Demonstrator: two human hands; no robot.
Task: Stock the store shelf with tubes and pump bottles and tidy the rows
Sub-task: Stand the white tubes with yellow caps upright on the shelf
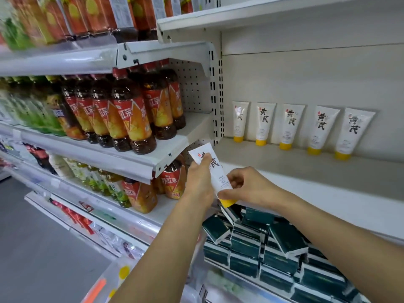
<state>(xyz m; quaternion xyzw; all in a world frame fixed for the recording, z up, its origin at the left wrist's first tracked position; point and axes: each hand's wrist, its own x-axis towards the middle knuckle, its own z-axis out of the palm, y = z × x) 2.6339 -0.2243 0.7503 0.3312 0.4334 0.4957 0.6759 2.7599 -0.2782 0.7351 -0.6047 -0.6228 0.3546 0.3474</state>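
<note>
A white tube with a yellow cap (215,173) is held cap-down in front of the white shelf (284,171), just below its left front edge. My left hand (200,182) grips the tube's upper part. My right hand (247,186) pinches its lower end near the cap. Several matching tubes (290,125) stand cap-down in a row against the shelf's back panel, spaced apart. No pump bottles are in view.
Red-labelled tea bottles (131,119) fill the shelves to the left, with green bottles further along. Dark green boxes (262,243) are piled on the shelf below my arms. A slotted upright post (217,95) separates the two shelf bays.
</note>
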